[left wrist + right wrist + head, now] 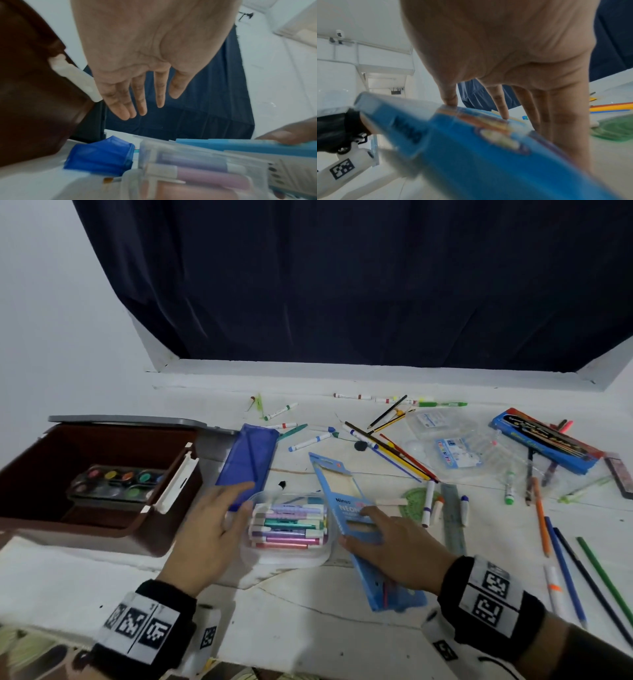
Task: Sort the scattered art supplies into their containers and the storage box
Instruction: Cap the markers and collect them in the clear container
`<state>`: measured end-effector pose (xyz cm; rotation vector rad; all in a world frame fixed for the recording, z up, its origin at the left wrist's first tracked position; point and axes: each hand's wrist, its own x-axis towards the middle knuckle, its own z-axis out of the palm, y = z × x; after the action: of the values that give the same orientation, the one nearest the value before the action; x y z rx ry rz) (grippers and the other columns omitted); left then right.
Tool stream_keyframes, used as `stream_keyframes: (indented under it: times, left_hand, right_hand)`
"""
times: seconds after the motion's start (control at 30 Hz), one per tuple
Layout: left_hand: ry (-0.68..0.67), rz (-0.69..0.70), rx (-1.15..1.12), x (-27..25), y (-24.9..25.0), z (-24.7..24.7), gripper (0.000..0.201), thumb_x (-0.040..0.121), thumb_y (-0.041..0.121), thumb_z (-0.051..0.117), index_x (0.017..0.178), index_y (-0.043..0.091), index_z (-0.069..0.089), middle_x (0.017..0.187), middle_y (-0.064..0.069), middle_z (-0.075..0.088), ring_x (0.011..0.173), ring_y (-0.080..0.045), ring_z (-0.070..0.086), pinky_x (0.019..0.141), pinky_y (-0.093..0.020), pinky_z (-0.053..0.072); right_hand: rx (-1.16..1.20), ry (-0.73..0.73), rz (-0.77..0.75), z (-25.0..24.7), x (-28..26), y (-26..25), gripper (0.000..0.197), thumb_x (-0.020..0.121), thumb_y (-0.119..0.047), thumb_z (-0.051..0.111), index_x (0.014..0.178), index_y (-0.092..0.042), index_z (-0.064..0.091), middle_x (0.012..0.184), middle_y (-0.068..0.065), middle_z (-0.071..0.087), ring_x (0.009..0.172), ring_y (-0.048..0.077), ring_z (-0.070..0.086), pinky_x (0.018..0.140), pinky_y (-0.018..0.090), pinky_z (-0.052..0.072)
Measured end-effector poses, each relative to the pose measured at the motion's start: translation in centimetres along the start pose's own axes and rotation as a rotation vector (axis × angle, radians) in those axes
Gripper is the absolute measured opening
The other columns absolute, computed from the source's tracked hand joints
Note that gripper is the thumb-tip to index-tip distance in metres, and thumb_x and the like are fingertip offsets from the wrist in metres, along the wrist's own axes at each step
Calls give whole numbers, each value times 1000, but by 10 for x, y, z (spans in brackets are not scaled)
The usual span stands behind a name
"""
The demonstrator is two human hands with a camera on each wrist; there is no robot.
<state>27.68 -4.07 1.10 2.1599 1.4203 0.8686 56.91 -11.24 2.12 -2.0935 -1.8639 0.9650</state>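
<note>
While the right hand grips a light blue pencil box near the front edge of the counter, thumb on one long side and fingers curled over the printed face and the other side, the left hand hovers flat with straight, slightly spread fingers and holds nothing. The right wrist view shows the box tilted, its near end raised off the surface, with a fingertip pressed on the printed top. Under the left hand's fingertips lies a dark blue pouch, though whether they touch it I cannot tell. Between the two hands sits a clear plastic case filled with pastel and metallic markers, just beside the box's left side. At the counter's left edge stands the brown storage box, lid open, with a watercolor palette inside it. Toward the back edge and the right side, loose markers, coloured pencils and pens lie scattered, along with a dark blue pencil carton, a clear plastic bag, a green protractor and a ruler just right of the right hand. A dark curtain hangs behind the counter.
</note>
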Motion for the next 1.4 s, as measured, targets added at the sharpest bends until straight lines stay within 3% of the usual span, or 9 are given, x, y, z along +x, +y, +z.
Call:
stream_keyframes:
  times: [0.17, 0.27, 0.37, 0.47, 0.73, 1.03, 1.17, 1.3, 1.4]
  left_hand:
    - [-258, 158, 149, 6, 11, 17, 53, 92, 66, 37, 138, 44, 52, 142, 16, 49, 134, -7, 42, 109, -43, 37]
    - [-345, 190, 203, 11, 14, 27, 61, 85, 73, 32, 138, 49, 49, 146, 25, 43, 136, 4, 34, 105, -30, 22]
    - [-347, 211, 194, 15, 17, 32, 66, 81, 79, 30, 138, 49, 48, 142, 31, 40, 135, 9, 30, 103, -27, 19]
    - [-339, 227, 159, 16, 16, 38, 76, 79, 90, 20, 137, 51, 47, 135, 41, 37, 129, 19, 25, 104, -30, 21]
    - [-327, 197, 100, 21, 31, 47, 51, 89, 67, 36, 135, 50, 49, 130, 32, 51, 127, 7, 43, 105, -40, 29]
    - [-82, 295, -104, 19, 78, 65, 24, 93, 46, 53, 114, 39, 63, 81, 13, 57, 71, -6, 55, 73, -46, 49]
    - [-83, 293, -124, 22, 103, 81, 15, 95, 43, 57, 108, 37, 62, 67, 6, 52, 63, -9, 52, 67, -35, 44]
    - [-136, 274, -176, 28, 130, 99, 9, 93, 41, 58, 96, 33, 56, 60, 2, 48, 54, -15, 46, 58, -21, 37]
    - [-215, 252, -201, 31, 144, 117, 11, 94, 32, 64, 100, 35, 55, 66, 4, 52, 62, -17, 50, 61, -27, 45]
  right_hand:
    - [-44, -63, 53, -6, 6, -6, 92, 79, -82, 44, 148, -23, 30, 87, 4, 64, 67, 14, 67, 67, 32, 58]
    - [-121, -56, 72, -9, 9, -2, 78, 79, -81, 46, 130, -22, 46, 91, 4, 64, 74, 15, 68, 70, 32, 58]
    - [-236, -40, 77, -10, 12, 10, 40, 87, -60, 53, 94, -21, 52, 98, 5, 60, 82, 21, 62, 65, 29, 48]
    - [-331, -52, 77, -10, 10, 20, 35, 89, -50, 53, 99, -17, 54, 94, 2, 54, 86, 23, 61, 70, 31, 51]
    - [-469, 15, 108, -17, -11, 36, 63, 86, -70, 49, 131, -25, 51, 124, 2, 60, 110, 21, 60, 88, 36, 52]
    - [-341, 107, 77, -16, -20, 58, 74, 72, -86, 49, 122, -31, 54, 115, -7, 66, 103, 18, 64, 84, 35, 53]
    - [-309, 180, 21, -21, -19, 70, 45, 89, -62, 53, 122, -31, 54, 115, -5, 63, 102, 18, 62, 79, 30, 47]
    - [-167, 389, -61, -39, -26, 89, 18, 92, -41, 56, 106, -29, 58, 81, -9, 59, 72, 15, 56, 64, 29, 42]
    - [-154, 476, -69, -67, -28, 113, 10, 89, -36, 57, 96, -29, 59, 78, -8, 62, 69, 15, 57, 62, 30, 44]
